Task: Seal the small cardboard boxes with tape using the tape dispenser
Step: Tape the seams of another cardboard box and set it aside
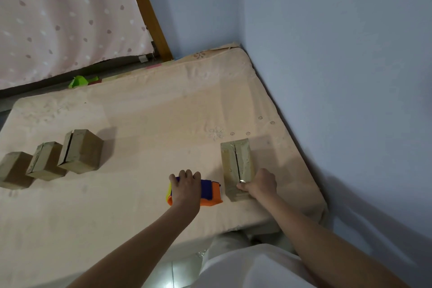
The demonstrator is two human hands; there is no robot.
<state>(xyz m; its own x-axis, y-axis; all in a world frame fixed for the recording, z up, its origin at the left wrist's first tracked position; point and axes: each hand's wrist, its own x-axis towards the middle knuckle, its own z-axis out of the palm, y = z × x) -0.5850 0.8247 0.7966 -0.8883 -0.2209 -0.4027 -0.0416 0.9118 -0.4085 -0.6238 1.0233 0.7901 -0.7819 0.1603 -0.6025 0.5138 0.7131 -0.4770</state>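
On a beige mattress (pixel 145 124), the left hand (pixel 187 188) gripped the orange-and-blue tape dispenser (pixel 211 194) from above. Just beside it, the right hand (pixel 260 184) pinched the near end of a cardboard box (pixel 237 161). Three other boxes (pixel 80 151) sat well apart, far left.

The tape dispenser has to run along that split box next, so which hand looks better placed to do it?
Probably the left hand: it already grips the tape dispenser beside the open-seamed box. The right hand rests on that box's near end, steadying it.
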